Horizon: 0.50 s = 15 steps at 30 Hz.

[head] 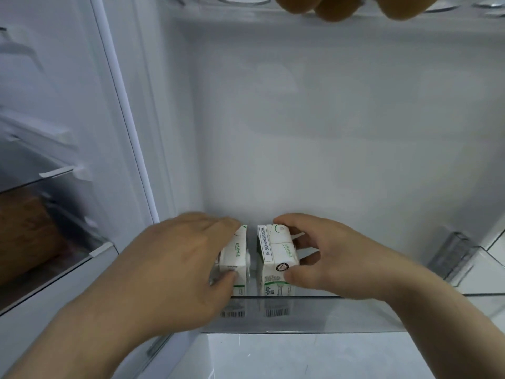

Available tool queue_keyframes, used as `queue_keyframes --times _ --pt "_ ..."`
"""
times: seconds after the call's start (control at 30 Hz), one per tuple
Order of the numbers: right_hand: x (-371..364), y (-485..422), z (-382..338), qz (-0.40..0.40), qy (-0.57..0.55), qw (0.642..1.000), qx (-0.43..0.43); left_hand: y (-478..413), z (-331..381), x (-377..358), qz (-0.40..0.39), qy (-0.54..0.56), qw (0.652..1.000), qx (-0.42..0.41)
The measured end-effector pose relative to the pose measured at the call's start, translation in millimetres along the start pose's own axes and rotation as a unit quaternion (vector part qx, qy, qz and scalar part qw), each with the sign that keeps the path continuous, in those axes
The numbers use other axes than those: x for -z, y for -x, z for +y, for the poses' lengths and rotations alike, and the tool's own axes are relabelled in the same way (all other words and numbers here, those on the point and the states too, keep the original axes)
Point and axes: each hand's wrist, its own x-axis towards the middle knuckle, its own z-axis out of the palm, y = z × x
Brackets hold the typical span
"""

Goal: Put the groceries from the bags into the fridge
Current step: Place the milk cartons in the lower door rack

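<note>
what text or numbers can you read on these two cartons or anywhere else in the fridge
Top of right carton: stamped code ending "58"; the rest too blurred.
Green print on right carton: too small to read.
Green print on left carton: too small to read.
Barcodes on both cartons: digits unreadable.

Two small white cartons with green print stand upright side by side on the glass fridge shelf (pixel 355 297), close to its near edge, with a narrow gap between them. The left carton (pixel 235 259) shows only its right part. The right carton (pixel 276 255) shows a folded top with a printed code along its left edge and a round black mark at its near corner.
</note>
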Motion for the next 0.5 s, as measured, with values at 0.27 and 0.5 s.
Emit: queue_keyframes --times 0.27,0.5 --pt "-4 -6 8 0.015 -0.040 0.999 0.005 5 -5 -2 0.003 0.004 1.000 0.012" --pt "-5 -11 10 -0.003 -0.054 0.998 0.011 17 -20 -27 0.039 0.262 0.961 0.078"
